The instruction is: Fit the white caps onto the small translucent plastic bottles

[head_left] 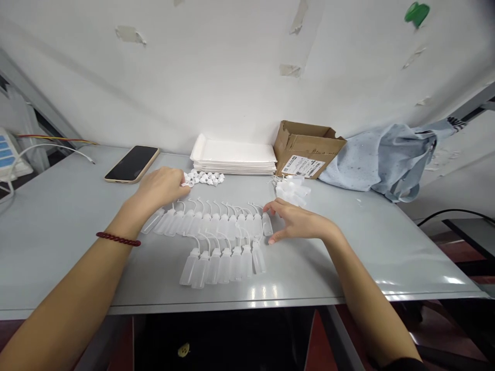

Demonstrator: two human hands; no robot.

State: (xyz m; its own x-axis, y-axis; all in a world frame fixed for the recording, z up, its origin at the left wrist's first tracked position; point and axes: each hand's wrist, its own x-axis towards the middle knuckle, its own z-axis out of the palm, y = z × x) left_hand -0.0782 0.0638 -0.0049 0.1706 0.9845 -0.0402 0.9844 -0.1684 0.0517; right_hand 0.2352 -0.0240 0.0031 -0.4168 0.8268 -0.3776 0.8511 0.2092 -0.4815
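A grey table [58, 226] fills the room's near side, a blue cloth [386, 157] heaped at its far right beside a cardboard box [305, 149], a stack of white trays [234, 157] and a phone [132, 163]. At the middle lie 2 rows of small squeeze bottles [216, 242]. The left hand [160, 188] rests at the back row's left end, fingers curled on a pile of white caps [204, 178]. The right hand [296, 221] has its fingers loosely spread, touching the row's right-end bottle [266, 224].
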